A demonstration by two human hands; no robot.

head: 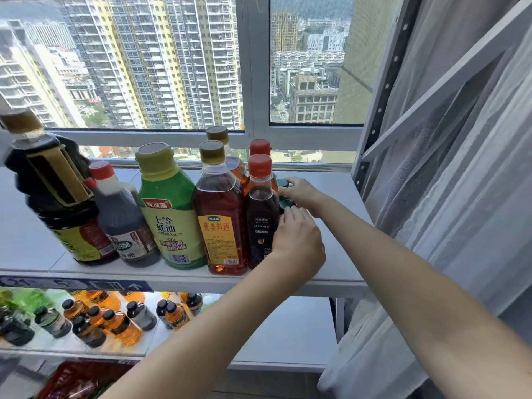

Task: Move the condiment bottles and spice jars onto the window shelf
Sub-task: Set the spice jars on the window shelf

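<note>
On the white window shelf [339, 197] stands a row of bottles: a big dark soy bottle [54, 191], a dark vinegar bottle [123, 220], a green oyster sauce bottle [169, 214], an amber cooking wine bottle [220, 214] and a dark red-capped bottle [260, 214]. Right of that row, my left hand [298, 243] wraps around a small jar with a dark green lid [287, 203]. My right hand [302, 192] grips a second green-lidded jar [283, 183] just behind it. Both jars are mostly hidden by my hands and the bottles.
Two more bottles [227, 156] stand in the back row by the window frame. A lower shelf [288, 335] holds several small dark-capped bottles [115, 321] at the left. A white curtain [449, 197] hangs at the right beside a metal rack post [383, 90].
</note>
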